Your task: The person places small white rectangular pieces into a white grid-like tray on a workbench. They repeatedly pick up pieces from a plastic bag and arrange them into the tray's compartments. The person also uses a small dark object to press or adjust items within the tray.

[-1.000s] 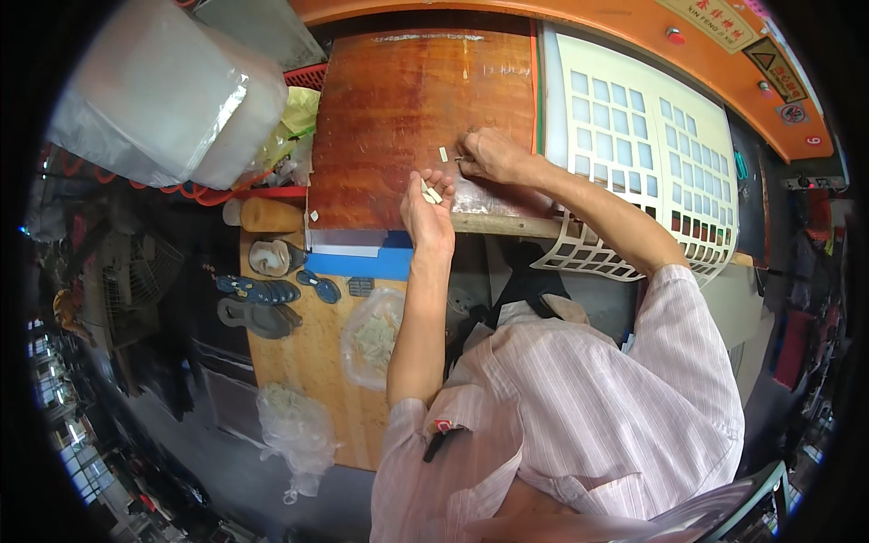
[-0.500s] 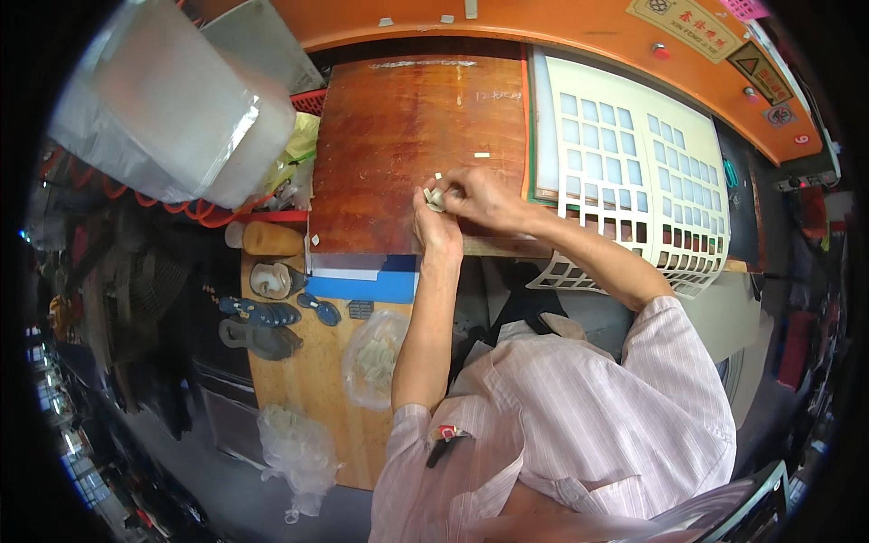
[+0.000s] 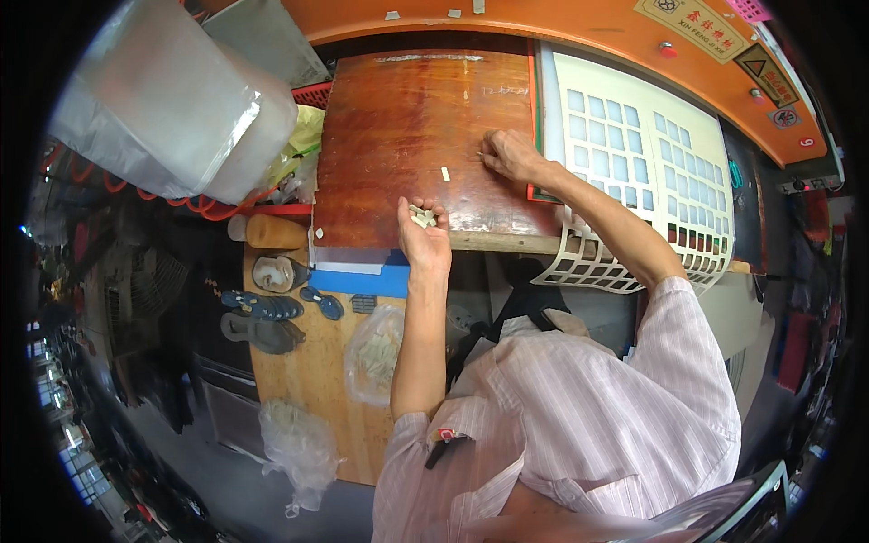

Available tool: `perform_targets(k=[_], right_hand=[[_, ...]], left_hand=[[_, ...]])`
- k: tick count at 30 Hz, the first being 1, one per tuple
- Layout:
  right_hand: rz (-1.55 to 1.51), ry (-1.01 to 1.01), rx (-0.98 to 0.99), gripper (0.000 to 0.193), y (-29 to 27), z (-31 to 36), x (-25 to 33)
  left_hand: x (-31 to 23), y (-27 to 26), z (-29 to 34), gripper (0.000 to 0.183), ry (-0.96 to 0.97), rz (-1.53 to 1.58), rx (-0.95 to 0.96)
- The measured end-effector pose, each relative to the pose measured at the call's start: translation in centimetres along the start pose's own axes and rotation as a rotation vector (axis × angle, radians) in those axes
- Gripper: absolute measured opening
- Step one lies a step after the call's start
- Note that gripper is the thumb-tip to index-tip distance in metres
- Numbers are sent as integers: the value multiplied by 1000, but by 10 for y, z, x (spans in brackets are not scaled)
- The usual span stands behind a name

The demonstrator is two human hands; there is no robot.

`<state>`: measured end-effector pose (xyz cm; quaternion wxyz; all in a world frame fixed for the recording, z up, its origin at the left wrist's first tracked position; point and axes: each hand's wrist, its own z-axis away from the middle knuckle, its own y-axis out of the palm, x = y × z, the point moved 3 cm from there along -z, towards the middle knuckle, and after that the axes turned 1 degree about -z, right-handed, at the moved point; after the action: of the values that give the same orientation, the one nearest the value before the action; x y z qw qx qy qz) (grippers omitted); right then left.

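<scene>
My left hand (image 3: 424, 237) is palm up over the near edge of a reddish-brown wooden board (image 3: 389, 118), its fingers curled around several small pale strips (image 3: 422, 217). Farther right, my right hand (image 3: 514, 157) is low over the board with thumb and fingers pinched together. A pale tip of a small strip (image 3: 481, 154) shows at those fingertips; the rest is hidden by them. Between the two hands, a single pale strip (image 3: 445, 174) lies on the wood.
A cream sheet with cut-out rectangles (image 3: 625, 145) lies right of the board, drooping over the front edge. An orange machine (image 3: 579, 32) spans the back. Clear plastic bags (image 3: 376, 357), dark blue shoe-shaped pieces (image 3: 262, 308) and a large plastic-wrapped bundle (image 3: 163, 100) are at left.
My right hand has moved away from my left, rightward to where a strip lay on the board. One strip now rests between the hands. My left hand has lowered slightly, its palm more exposed.
</scene>
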<state>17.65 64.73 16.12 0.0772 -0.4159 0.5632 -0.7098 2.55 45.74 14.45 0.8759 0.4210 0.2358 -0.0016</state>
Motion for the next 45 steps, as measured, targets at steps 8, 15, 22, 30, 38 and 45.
perform_targets(k=[8, 15, 22, 30, 38, 45], right_hand=[[-145, 19, -12, 23, 23, 6, 74], [-51, -71, 90, 24, 36, -21, 73], [22, -99, 115, 30, 31, -25, 89], [-139, -533, 428, 19, 96, 103, 219], [-294, -357, 516, 27, 191, 115, 217], [-24, -312, 450, 49, 287, 121, 206]], left_hand=[[-7, -15, 30, 30, 69, -29, -10], [5, -50, 58, 28, 157, -52, -58], [14, -97, 69, 29, 113, 81, -123], [23, -162, 69, 35, 114, 418, -83], [-14, -282, 129, 36, 410, 25, -661], [-57, -316, 196, 35, 850, -1377, -750]])
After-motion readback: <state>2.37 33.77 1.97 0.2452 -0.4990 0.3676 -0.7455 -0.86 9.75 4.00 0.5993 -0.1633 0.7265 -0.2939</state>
